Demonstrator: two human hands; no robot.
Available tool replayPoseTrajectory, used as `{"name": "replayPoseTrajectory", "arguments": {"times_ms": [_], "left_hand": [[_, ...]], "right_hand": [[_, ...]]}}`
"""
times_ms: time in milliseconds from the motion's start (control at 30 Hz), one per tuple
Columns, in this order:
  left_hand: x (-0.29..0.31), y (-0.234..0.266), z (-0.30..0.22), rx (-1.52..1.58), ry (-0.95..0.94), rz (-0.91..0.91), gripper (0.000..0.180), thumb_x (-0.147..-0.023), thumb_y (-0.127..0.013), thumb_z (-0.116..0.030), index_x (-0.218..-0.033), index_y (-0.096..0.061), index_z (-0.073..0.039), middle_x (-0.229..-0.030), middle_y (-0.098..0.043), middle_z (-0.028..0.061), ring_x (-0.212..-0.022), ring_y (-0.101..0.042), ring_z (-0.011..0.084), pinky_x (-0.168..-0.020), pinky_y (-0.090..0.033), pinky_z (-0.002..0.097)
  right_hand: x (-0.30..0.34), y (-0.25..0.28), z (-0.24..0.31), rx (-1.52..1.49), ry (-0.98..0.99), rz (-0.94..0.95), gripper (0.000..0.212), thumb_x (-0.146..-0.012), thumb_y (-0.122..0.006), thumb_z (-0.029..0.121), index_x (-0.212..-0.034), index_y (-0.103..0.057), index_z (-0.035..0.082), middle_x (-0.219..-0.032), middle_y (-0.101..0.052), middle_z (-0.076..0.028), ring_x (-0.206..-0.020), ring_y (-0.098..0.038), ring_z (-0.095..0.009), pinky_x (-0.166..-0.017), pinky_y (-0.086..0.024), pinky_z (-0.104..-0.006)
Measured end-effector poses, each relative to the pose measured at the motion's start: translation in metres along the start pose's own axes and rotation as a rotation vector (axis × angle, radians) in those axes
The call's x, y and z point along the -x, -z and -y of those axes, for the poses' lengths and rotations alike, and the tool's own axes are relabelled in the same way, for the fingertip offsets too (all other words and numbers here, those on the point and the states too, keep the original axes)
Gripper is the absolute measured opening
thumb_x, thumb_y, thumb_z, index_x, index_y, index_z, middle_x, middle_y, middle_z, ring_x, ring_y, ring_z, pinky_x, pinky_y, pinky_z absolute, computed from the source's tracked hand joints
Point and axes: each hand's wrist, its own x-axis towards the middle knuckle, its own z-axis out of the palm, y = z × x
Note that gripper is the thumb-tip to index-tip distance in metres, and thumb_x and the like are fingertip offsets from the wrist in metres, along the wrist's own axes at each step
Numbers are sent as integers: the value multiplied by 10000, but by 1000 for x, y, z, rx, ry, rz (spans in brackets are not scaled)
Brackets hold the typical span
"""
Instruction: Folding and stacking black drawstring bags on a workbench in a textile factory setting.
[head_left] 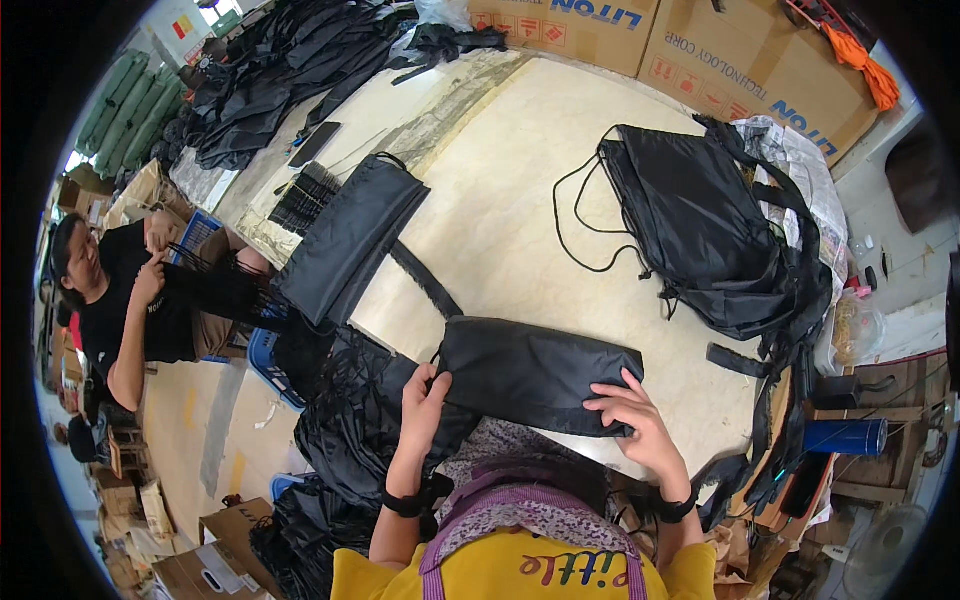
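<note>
A folded black fabric bag lies flat at the near edge of the pale table, in front of my body. My left hand pinches its left end between thumb and fingers. At the right end my right hand grips the edge, its fingers spread over the top of the cloth and the thumb partly hidden. A black strap runs from beyond the bag's upper left corner toward another folded black bag.
A stack of black drawstring bags lies at the right, cords trailing. Black cloth is heaped at the far left, near a phone. Cardboard boxes stand behind the table. A co-worker sits at the left, handling black strips.
</note>
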Motion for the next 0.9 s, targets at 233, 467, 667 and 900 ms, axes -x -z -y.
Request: {"name": "replayPoseTrajectory", "arguments": {"times_ms": [233,467,667,900], "left_hand": [[8,-8,-11,-132,-132,-68,209,-878,-678,-149,-943,-532,-13,-706,-478,-13,-678,-470,72,-611,-396,261],[10,-6,-28,-732,-508,-292,323,-858,-712,-164,-1085,-590,30,-770,-550,77,-613,-507,161,-585,-429,291],[-6,5,4,-412,-180,-94,219,-857,-696,-148,-875,-607,50,-819,-580,127,-672,-559,231,-628,-452,343],[12,-42,-47,-1016,-859,-305,518,-812,-605,11,-1313,-499,-67,-1321,-485,205,-1221,-484,325,-1044,-350,470]], "right_hand": [[0,-5,3,28,-35,-14,308,-537,-521,-184,-746,-489,40,-1127,-694,-73,-1258,-536,-279,-1161,-228,-535],[0,-8,1,24,-40,-6,318,-540,-530,-184,-755,-479,45,-1140,-690,-73,-1267,-527,-276,-1163,-233,-524],[0,-7,2,36,-44,-4,289,-560,-524,-176,-750,-478,38,-1186,-669,-75,-1303,-487,-267,-1173,-233,-498],[1,-6,5,73,-45,-11,297,-555,-525,-184,-752,-483,35,-1192,-670,-83,-1310,-478,-302,-1168,-228,-521]]}}
